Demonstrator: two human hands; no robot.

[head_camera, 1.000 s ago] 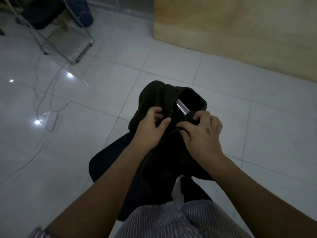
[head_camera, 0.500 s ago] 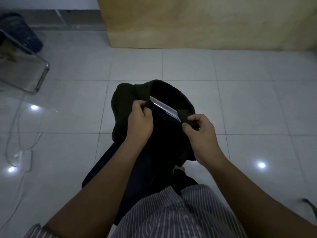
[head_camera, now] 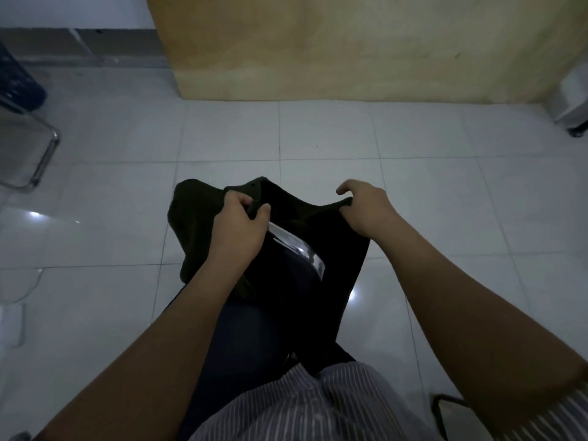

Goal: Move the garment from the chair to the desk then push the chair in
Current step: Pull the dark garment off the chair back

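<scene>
Here, your left hand (head_camera: 241, 222) and right hand (head_camera: 366, 208) each pinch the dark, limp cloth garment (head_camera: 321, 268), held up over the tiled floor at twelve o'clock, desk drop and chair push still ahead.

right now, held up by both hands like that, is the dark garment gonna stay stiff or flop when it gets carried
Likely floppy: the dark garment sags between the left hand and the right hand and hangs in loose folds. It seems light, since fingertip pinches hold it. Its trailing lower part may drag or snag.

Striped shirt (head_camera: 305, 405) (thin pale lines), short sleeves, dark trousers (head_camera: 241, 338).
</scene>
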